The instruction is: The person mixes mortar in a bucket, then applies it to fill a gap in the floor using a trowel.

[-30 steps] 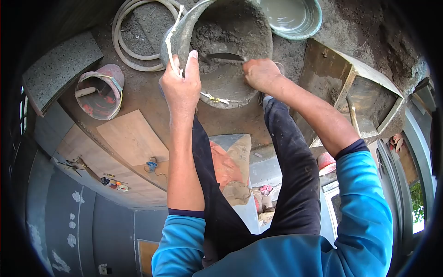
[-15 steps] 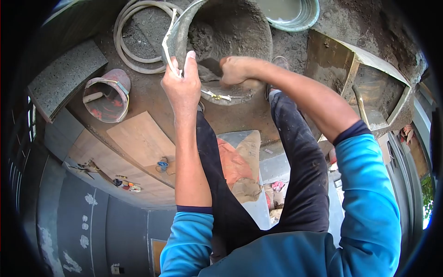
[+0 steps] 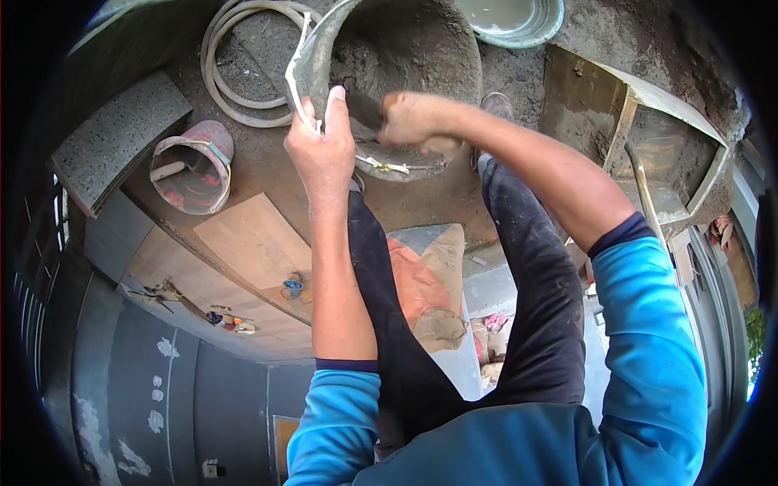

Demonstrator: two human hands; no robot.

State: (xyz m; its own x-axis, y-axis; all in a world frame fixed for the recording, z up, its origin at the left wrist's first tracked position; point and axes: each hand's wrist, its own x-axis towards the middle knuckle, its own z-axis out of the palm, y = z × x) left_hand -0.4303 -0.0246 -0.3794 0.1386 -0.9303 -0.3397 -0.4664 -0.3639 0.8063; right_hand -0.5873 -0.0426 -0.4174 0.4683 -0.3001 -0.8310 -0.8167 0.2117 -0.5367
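A large bucket (image 3: 454, 57) caked inside with wet grey mortar (image 3: 361, 61) leans with its mouth towards me. At its left rim my left hand (image 3: 320, 134) is closed on the edge and the white wrapped handle (image 3: 293, 77), thumb pointing up. My right hand (image 3: 413, 121), blurred, is closed in a fist over the near side of the bucket's mouth. From it a dark flat trowel blade (image 3: 366, 112) reaches into the bucket; its handle is hidden in my fingers.
A coiled hose (image 3: 211, 61) and a small bucket (image 3: 194, 166) with a tool in it lie left. A water basin (image 3: 527, 36) stands behind. At right is a wooden box (image 3: 587, 105) with a long handle (image 3: 640, 182). Boards (image 3: 251, 243) and a cement bag (image 3: 442, 275) lie nearer.
My right hand has shifted slightly left and up with the trowel, which moves inside the bucket. The left hand keeps its hold on the rim. The whole view has shifted slightly.
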